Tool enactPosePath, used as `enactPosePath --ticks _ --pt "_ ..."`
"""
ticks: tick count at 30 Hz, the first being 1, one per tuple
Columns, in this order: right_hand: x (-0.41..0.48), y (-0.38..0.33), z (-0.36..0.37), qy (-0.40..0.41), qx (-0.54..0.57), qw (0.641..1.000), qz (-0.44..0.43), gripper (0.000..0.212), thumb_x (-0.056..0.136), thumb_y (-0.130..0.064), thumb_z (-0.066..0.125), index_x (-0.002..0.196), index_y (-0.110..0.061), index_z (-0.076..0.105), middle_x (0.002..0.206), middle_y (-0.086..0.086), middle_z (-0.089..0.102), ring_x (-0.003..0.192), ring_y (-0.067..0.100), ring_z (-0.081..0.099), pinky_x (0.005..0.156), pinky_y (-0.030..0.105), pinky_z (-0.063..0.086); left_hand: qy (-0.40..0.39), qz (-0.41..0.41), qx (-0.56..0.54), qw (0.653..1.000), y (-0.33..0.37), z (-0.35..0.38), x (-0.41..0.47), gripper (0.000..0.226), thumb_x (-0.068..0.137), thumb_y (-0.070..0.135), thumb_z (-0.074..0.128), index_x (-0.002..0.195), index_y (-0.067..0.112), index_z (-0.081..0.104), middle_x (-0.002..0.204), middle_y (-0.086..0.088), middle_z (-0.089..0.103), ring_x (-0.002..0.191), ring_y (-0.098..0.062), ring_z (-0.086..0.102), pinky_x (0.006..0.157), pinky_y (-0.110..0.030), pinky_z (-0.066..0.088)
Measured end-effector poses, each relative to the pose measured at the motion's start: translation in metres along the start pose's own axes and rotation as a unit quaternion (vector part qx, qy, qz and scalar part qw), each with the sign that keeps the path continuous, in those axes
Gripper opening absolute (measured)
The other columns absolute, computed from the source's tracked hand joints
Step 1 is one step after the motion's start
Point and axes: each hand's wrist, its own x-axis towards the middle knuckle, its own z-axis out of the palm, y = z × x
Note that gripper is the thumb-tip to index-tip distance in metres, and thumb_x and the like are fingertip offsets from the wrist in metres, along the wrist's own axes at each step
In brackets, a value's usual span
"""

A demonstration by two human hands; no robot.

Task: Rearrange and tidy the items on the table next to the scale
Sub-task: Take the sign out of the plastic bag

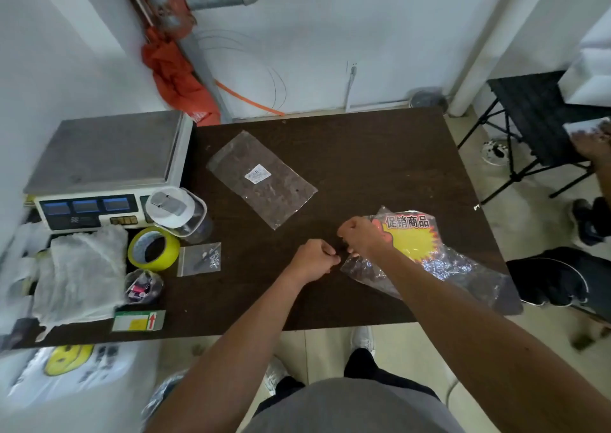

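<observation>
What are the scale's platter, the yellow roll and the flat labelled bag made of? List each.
Scale platter: likely brushed steel, dull grey sheen.
Yellow tape roll: glossy plastic film, by its shine.
Flat labelled bag: thin clear plastic; the table shows through.

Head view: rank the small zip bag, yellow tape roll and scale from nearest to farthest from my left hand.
From the left hand:
1. Small zip bag, to its left.
2. Yellow tape roll, farther left.
3. Scale, far left, at the back.
</observation>
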Motion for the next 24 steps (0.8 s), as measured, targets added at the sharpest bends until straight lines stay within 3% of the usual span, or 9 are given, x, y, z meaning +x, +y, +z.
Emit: enactPosePath --ticks 2,5,8,10,13,17,19,22,24 --pt "0.001 0.008 -0.008 0.002 -0.018 1.0 0.002 0.023 0.096 -0.028 0.054 0.101 -0.011 0.07 0.097 0.008 0.071 0.091 0.026 0.067 0.079 0.035 0.056 0.003 0.012 0.044 0.999 0.007 0.015 0.003 0.02 0.09 0.028 0.071 0.108 0.021 0.064 0.095 0.001 0.072 0.076 -0.01 0.073 0.061 -0.021 0.047" --pt "0.005 0.019 -0.014 -0.01 -0.017 1.0 0.009 0.031 0.093 -0.025 0.047 0.105 -0.005 0.067 0.112 0.02 0.068 0.108 0.038 0.063 0.096 0.05 0.052 0.025 0.005 0.095 0.995 0.012 0.034 0.009 0.025 0.086 0.032 0.076 0.102 0.02 0.062 0.084 -0.001 0.073 0.061 -0.011 0.072 0.054 -0.022 0.049" --pt "0.006 0.029 -0.015 -0.031 -0.03 0.999 0.018 0.035 0.098 -0.018 0.043 0.116 0.004 0.064 0.125 0.025 0.061 0.12 0.041 0.056 0.104 0.051 0.045 0.043 -0.005 0.155 0.987 0.011 0.047 0.015 0.032 0.082 0.039 0.078 0.101 0.016 0.067 0.09 -0.004 0.074 0.079 -0.019 0.073 0.076 -0.032 0.058" --pt "0.009 0.035 -0.013 -0.037 -0.021 0.999 0.019 0.035 0.099 -0.019 0.045 0.116 0.005 0.064 0.119 0.024 0.063 0.108 0.036 0.061 0.096 0.045 0.05 0.057 0.003 0.192 0.98 0.008 0.052 0.016 0.028 0.082 0.037 0.076 0.101 0.016 0.072 0.099 -0.006 0.074 0.096 -0.025 0.07 0.085 -0.035 0.056" --pt "0.011 0.041 -0.01 -0.049 0.011 0.998 0.027 0.032 0.099 -0.02 0.048 0.111 0.005 0.065 0.091 0.014 0.065 0.072 0.022 0.06 0.065 0.031 0.052 0.06 0.014 0.194 0.979 0.002 0.056 0.018 0.016 0.089 0.03 0.07 0.1 0.02 0.077 0.1 -0.005 0.075 0.099 -0.024 0.069 0.088 -0.037 0.056" --pt "0.012 0.031 -0.008 -0.043 0.037 0.998 0.005 0.022 0.096 -0.02 0.048 0.096 -0.006 0.066 0.085 0.012 0.067 0.07 0.022 0.062 0.071 0.038 0.055 0.074 0.003 0.121 0.99 -0.005 0.038 0.019 0.009 0.091 0.027 0.069 0.098 0.022 0.073 0.096 0.0 0.073 0.09 -0.018 0.07 0.087 -0.04 0.058" --pt "0.015 0.021 -0.007 -0.034 0.08 0.996 -0.003 0.02 0.097 -0.017 0.049 0.09 -0.007 0.065 0.079 0.012 0.067 0.066 0.023 0.063 0.067 0.04 0.056 0.104 -0.011 0.081 0.991 -0.008 0.022 0.018 0.003 0.091 0.028 0.07 0.09 0.025 0.071 0.091 0.001 0.073 0.086 -0.018 0.071 0.085 -0.041 0.059" --pt "0.016 0.002 -0.001 -0.039 0.128 0.991 -0.008 0.019 0.101 -0.014 0.049 0.099 -0.003 0.065 0.072 0.01 0.062 0.058 0.021 0.06 0.055 0.032 0.05 0.149 -0.024 0.033 0.988 -0.016 -0.005 0.018 0.014 0.09 0.03 0.07 0.076 0.028 0.069 0.083 0.001 0.074 0.081 -0.02 0.072 0.082 -0.042 0.06" --pt "0.016 -0.008 0.005 -0.055 0.139 0.989 -0.016 0.017 0.101 -0.014 0.05 0.095 -0.004 0.063 0.07 0.009 0.06 0.058 0.02 0.058 0.055 0.03 0.048 0.174 -0.034 -0.011 0.984 -0.02 -0.024 0.016 0.017 0.09 0.027 0.071 0.074 0.026 0.069 0.079 0.0 0.073 0.076 -0.018 0.072 0.078 -0.041 0.062"
